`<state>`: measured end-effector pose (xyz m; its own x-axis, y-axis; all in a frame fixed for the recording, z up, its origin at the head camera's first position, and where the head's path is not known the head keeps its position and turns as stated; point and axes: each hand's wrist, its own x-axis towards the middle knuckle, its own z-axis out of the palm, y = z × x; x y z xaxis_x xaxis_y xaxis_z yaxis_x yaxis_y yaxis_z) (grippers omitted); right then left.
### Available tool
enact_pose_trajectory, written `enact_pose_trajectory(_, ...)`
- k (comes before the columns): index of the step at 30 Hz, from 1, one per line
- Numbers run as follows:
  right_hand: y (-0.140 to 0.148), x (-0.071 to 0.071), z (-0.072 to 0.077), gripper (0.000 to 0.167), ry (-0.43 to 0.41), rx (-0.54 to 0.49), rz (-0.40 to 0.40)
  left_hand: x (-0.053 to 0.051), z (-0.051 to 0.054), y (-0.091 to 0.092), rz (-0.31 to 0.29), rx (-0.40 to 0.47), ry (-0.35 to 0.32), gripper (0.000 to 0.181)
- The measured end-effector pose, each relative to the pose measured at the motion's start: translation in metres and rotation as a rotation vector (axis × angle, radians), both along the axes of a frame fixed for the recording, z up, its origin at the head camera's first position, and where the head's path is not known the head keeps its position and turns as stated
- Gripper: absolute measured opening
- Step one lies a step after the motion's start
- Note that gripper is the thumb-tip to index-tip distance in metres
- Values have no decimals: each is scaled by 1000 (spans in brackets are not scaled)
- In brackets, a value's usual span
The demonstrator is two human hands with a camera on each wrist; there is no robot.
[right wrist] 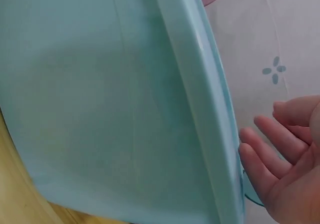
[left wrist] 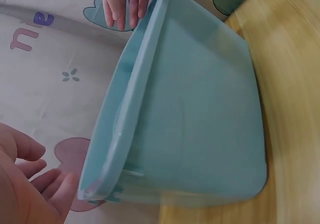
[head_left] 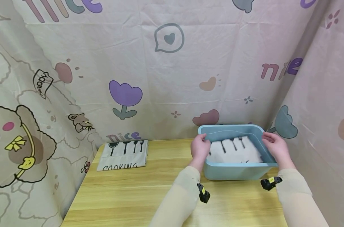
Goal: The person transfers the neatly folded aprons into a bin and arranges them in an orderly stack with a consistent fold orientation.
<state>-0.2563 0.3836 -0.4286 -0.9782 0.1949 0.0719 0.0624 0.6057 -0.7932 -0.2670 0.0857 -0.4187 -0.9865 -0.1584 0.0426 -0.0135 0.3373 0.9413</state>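
A light blue plastic bin (head_left: 231, 172) stands at the right of the wooden table. Inside it lies a white cloth (head_left: 227, 151) printed with black utensils. By the bin's left rim is my left hand (head_left: 200, 148), its fingers relaxed and loosely bent in the left wrist view, not wrapped round the rim. My right hand (head_left: 276, 149) hovers at the right rim; the right wrist view shows its fingers (right wrist: 265, 156) loosely extended beside the edge, with fingertips close to it. Whether any fingertip touches the bin I cannot tell.
A folded white cloth (head_left: 123, 156) with printed utensils and the word "COOKING" lies at the table's back left. Patterned curtains (head_left: 172, 78) hang behind and on both sides of the wooden table (head_left: 126, 195). The bin stands near the back curtain.
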Motion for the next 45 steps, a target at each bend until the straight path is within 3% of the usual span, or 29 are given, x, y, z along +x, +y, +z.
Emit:
enact_pose_trajectory(6,-6,3,4,52,70,74,-22,3,7,-4,-41,19,57,32)
enact_pose_trajectory(11,-12,5,5,44,151,176,-1,3,9,-7,-83,-34,107,30)
enact_pose_trajectory(17,-22,12,7,40,212,253,20,5,11,-13,-125,-84,116,31)
enact_pose_trajectory(29,-36,22,8,38,275,321,39,6,5,-28,-131,-307,186,34)
enact_pose_trajectory(45,-53,22,4,36,364,388,96,5,0,-49,-124,-503,261,36)
